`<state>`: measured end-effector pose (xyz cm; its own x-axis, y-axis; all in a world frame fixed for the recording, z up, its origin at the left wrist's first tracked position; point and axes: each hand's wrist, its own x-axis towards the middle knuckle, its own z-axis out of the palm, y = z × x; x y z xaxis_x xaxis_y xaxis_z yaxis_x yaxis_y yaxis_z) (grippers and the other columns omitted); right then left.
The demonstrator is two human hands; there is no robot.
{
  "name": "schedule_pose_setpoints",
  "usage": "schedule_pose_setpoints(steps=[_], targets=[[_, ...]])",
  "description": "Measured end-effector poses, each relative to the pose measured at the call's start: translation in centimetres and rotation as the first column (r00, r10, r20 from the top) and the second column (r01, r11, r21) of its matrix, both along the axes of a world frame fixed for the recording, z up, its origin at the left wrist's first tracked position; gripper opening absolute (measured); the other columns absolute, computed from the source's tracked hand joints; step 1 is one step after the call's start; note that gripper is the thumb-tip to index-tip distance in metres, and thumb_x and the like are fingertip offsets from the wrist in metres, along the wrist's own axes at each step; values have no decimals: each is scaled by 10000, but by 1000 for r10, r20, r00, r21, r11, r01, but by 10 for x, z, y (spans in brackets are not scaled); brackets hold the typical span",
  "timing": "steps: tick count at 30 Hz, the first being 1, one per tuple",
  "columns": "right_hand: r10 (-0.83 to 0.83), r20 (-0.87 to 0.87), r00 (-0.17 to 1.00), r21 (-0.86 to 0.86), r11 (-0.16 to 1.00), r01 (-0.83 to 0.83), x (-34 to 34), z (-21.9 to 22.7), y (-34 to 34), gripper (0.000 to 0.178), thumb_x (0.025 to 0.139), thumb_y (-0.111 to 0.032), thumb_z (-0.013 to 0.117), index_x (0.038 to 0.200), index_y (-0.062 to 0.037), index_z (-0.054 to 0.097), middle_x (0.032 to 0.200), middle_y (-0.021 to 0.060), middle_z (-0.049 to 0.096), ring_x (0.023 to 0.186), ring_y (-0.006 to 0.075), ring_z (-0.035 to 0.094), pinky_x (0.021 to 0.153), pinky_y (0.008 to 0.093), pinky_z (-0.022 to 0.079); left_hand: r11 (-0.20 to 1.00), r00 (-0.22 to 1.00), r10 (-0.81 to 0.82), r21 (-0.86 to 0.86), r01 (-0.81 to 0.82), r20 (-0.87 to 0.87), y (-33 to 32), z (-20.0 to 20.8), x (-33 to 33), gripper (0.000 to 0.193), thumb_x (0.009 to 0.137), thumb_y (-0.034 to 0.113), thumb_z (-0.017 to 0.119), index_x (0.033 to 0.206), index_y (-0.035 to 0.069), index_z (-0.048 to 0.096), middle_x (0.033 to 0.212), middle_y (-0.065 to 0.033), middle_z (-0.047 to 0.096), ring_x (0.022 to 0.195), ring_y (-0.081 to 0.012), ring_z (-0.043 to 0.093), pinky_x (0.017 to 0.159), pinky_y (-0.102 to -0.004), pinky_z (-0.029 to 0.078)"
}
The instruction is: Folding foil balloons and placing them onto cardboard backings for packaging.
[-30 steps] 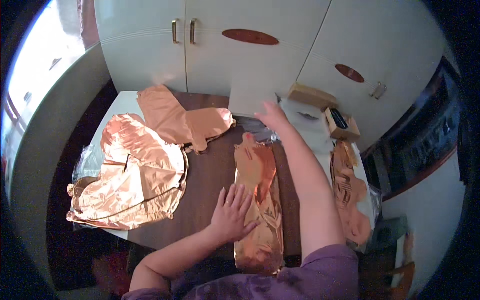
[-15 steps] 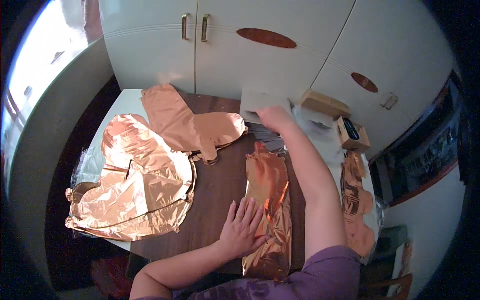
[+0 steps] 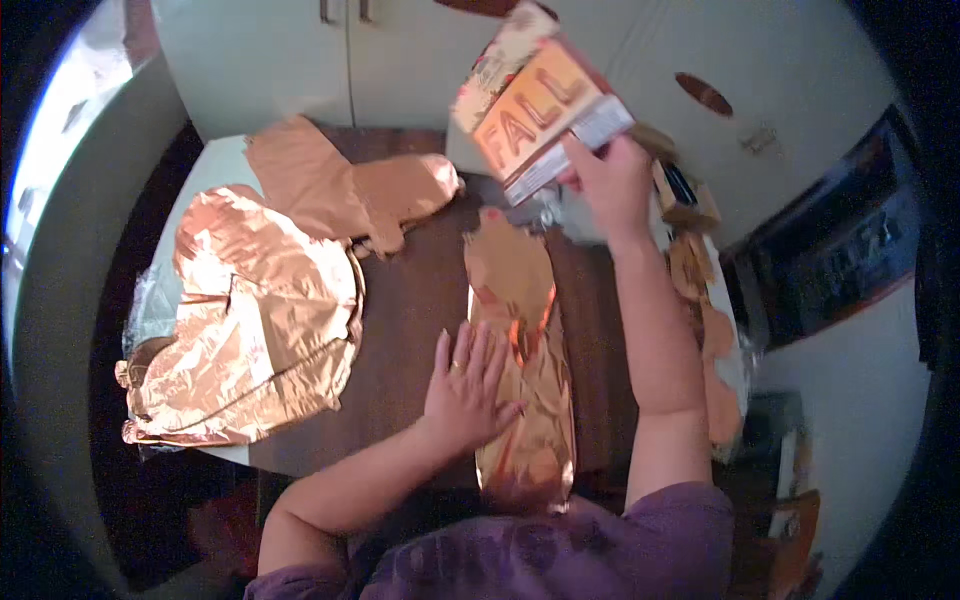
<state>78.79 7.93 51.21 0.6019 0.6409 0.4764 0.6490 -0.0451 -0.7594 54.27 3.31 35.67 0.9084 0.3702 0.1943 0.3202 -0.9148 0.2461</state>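
Note:
My right hand (image 3: pixel 612 180) is raised over the far side of the table and grips a printed card (image 3: pixel 535 115) by its lower right edge. The card is orange with a pale printed border, slightly blurred. My left hand (image 3: pixel 465 385) lies flat with fingers spread on a long, folded copper-coloured foil balloon (image 3: pixel 512 275) in front of me. To the left is a large pile of flat foil balloons (image 3: pixel 265 335). Beyond that pile another flat copper foil balloon (image 3: pixel 340 185) is spread out.
Brown wooden tabletop (image 3: pixel 400 340) shows between the foil pieces. Clear plastic (image 3: pixel 575 218) lies at the far right, near a small cardboard box (image 3: pixel 685 195) with a dark item inside. More copper foil (image 3: pixel 718 370) lies along the right edge. White cabinet doors (image 3: pixel 260 60) stand behind.
My right hand has lifted the printed card from the stack at the back and brought it up to the right. My left hand stays on the foil balloon. The view has shifted slightly.

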Motion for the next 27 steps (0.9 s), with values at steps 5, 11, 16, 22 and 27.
schedule_pose_setpoints(steps=[5, 11, 16, 22, 27], targets=[[91, -784, 614, 98, 995, -22, -50, -64, -135, 276, 901, -119, 637, 1153, -45, 554, 840, 62, 675, 625, 140, 667, 500, 255, 538, 975, 970, 122, -208, -78, 208, 4, -7, 3, 706, 873, 388, 554, 1392, -49, 360, 1494, -273, 295, 1392, -443, 267, 1138, -588, 166], [-45, -946, 322, -90, 988, -124, -74, -122, -201, 262, 921, -259, 650, 1062, -40, 626, 875, 84, 692, 508, 104, 553, 435, 224, 390, 924, 903, 235, -370, -93, 359, 9, 34, -46, 477, 775, 174, 646, 1198, 34, 478, 1337, -239, 430, 1297, -426, 373, 1105, -551, 250], [-110, -477, 872, -650, 712, -266, -71, -83, -235, 359, 921, -336, 641, 992, 14, 683, 812, 90, 687, 507, 98, 539, 473, 256, 448, 983, 953, -140, -76, 166, 267, 9, 20, -46, 636, 827, 322, 680, 1362, 58, 458, 1400, -217, 418, 1315, -403, 385, 1103, -545, 286], [574, 110, 811, -767, 569, -298, -98, -88, -270, 1265, 547, -575, 840, 1477, 26, 227, 1560, 228, 189, 1451, 381, 182, 1183, 492, 166, 956, 953, -279, -61, 287, 120, 30, 6, -38, 488, 874, 325, 629, 1314, 130, 549, 1445, -163, 425, 1358, -386, 369, 1111, -543, 292], [668, 323, 671, -801, 571, -182, -108, -117, -279, 890, 750, -408, 720, 1450, -23, 328, 1526, 212, 284, 1422, 352, 272, 1163, 522, 209, 940, 937, -324, -62, 334, 129, 32, 3, -37, 453, 866, 264, 644, 1293, 133, 568, 1430, -158, 445, 1352, -382, 380, 1106, -543, 305]])
